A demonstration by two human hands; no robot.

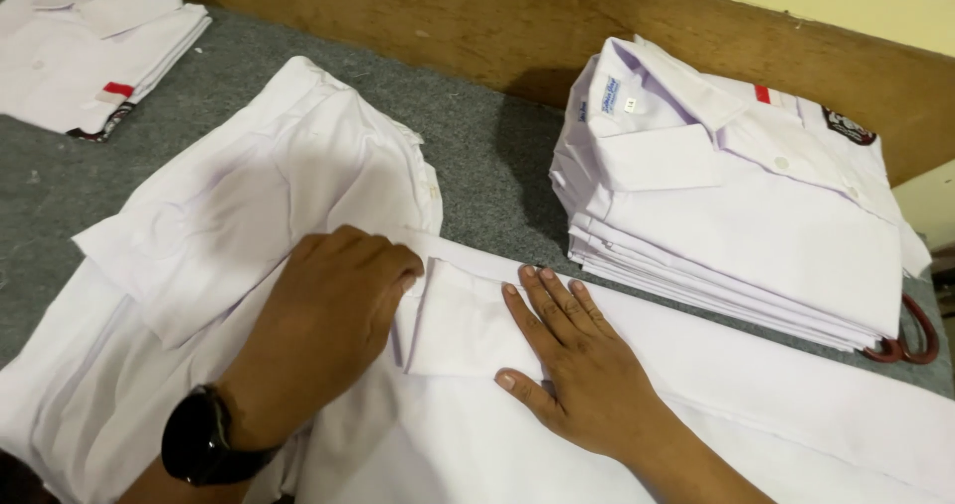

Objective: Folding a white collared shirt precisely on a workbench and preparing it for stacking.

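- Two hands work on one white shirt that lies flat on the grey felt table, right in front of us.
- Our left hand, with a black wristwatch, has its fingers curled and pressed together on the edge of the folded sleeve cuff; we cannot tell if it pinches the cloth or only pushes it.
- Our right hand lies spread and flat, palm down, on the same cuff and on the shirt body under it.
- To fold well, we judge that the flat hand should hold the cloth so it does not slide, while the curled hand keeps the fold edge straight.
- We should smooth wrinkles outward before we press the crease.
- We may match the shape of the stack of folded white shirts at the right; another folded shirt lies far left.
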